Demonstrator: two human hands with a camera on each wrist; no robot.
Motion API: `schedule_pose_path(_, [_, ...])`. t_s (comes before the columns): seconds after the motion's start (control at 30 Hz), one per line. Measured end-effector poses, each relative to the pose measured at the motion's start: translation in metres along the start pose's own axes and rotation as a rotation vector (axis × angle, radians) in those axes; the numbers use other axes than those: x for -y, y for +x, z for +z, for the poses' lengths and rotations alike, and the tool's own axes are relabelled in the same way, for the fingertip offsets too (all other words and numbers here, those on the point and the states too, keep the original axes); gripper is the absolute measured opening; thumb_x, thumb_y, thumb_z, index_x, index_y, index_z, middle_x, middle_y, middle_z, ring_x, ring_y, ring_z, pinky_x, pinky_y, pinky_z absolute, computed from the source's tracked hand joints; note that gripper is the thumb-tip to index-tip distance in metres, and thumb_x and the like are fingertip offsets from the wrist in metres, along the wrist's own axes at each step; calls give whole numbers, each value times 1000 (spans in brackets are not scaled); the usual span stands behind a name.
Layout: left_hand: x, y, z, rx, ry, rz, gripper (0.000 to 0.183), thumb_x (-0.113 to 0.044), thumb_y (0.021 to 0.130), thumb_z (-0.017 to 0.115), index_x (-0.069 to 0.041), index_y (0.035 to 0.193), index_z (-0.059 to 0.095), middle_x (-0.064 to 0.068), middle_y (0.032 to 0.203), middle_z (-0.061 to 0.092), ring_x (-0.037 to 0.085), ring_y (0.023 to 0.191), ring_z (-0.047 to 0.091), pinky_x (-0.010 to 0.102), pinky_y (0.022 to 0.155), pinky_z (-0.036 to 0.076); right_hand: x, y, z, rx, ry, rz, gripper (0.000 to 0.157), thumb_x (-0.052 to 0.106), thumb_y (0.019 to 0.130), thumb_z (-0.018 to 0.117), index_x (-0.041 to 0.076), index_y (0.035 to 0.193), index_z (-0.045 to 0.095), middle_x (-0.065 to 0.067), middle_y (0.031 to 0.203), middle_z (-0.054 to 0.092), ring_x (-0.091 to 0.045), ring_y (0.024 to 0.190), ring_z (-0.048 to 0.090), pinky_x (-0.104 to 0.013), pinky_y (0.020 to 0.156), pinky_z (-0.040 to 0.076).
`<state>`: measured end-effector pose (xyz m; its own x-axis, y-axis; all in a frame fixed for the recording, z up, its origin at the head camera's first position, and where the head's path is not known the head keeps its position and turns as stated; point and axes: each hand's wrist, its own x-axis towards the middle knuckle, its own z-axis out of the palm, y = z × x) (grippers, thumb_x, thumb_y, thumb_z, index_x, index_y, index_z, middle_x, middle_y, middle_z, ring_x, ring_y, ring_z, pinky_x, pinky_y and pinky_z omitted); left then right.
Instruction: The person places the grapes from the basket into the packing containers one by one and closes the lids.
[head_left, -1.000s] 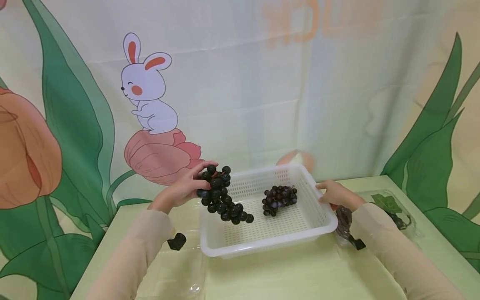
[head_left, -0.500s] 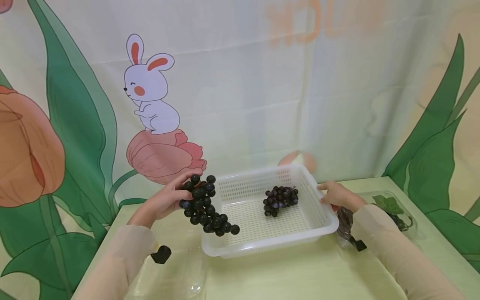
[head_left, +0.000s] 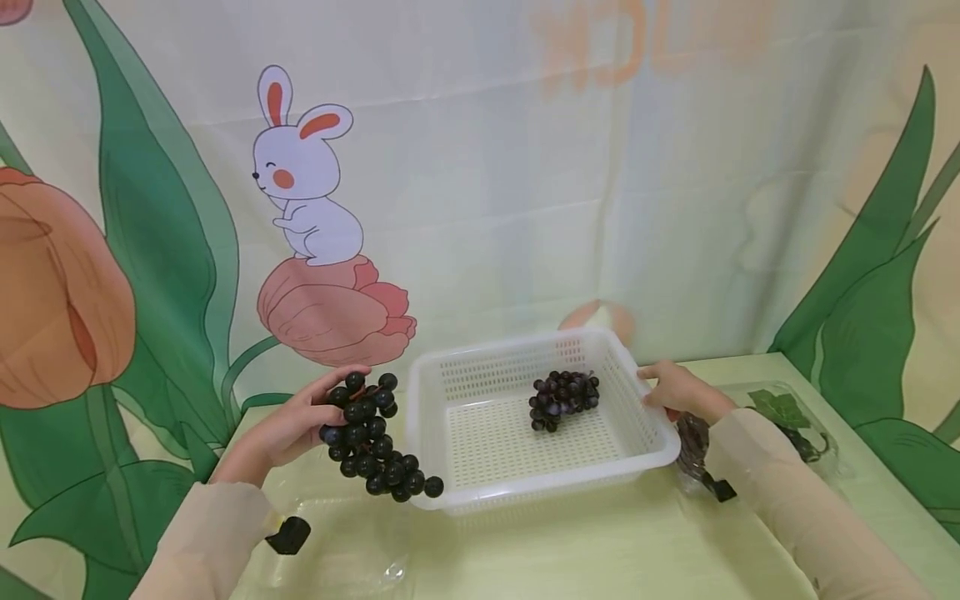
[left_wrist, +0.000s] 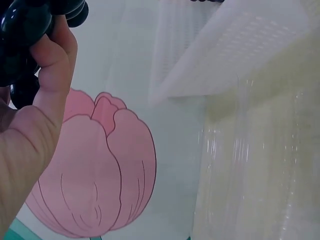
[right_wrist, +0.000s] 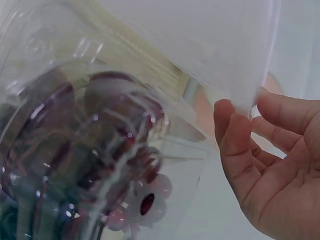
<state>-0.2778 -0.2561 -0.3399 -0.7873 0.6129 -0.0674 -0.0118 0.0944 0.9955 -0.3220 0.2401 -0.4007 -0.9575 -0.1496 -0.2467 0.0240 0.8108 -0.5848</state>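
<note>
My left hand grips a long bunch of black grapes by its upper end, just left of the white plastic basket. The bunch hangs at a slant, its lower tip overlapping the basket's corner. In the left wrist view the fingers curl round the dark grapes. On the basket's mesh floor lies a smaller bunch of dark purple grapes. My right hand pinches the basket's right rim between thumb and fingers, as the right wrist view also shows.
A clear plastic container lies on the table below the left hand. Right of the basket, clear packaging holds dark red grapes, partly behind the right arm. Another clear container with a green leaf stands farther right. A printed cloth hangs behind.
My left hand has carried the black grapes left and nearer, from over the basket's left side to beside it, over the clear container. The right hand and basket have stayed put.
</note>
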Motion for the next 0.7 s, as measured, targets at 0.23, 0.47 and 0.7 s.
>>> schedule_pose_path(0.23, [6, -24, -10, -27, 4, -18, 56, 2, 85, 39, -26, 133, 29, -2, 116, 45, 8, 86, 53, 23, 69, 50, -1, 1, 2, -5, -9, -14, 57, 4, 85, 54, -8, 135, 29, -29, 114, 56, -13, 60, 59, -32, 49, 49])
schedule_pose_path(0.47, [16, -45, -19, -7, -25, -9, 56, 1, 86, 40, -27, 134, 29, -4, 114, 50, 7, 88, 56, 23, 70, 52, -1, 0, 3, -16, -3, -7, 56, 4, 86, 53, -7, 136, 28, -30, 115, 54, -13, 54, 57, -28, 45, 45])
schedule_pose_path(0.7, [29, -64, -26, -19, -35, -36, 55, 0, 88, 39, -31, 133, 30, -5, 113, 46, 5, 83, 52, 22, 69, 49, -2, 0, 2, -6, 0, -28, 56, 4, 85, 53, -9, 135, 29, -30, 118, 52, -16, 69, 60, -31, 51, 49])
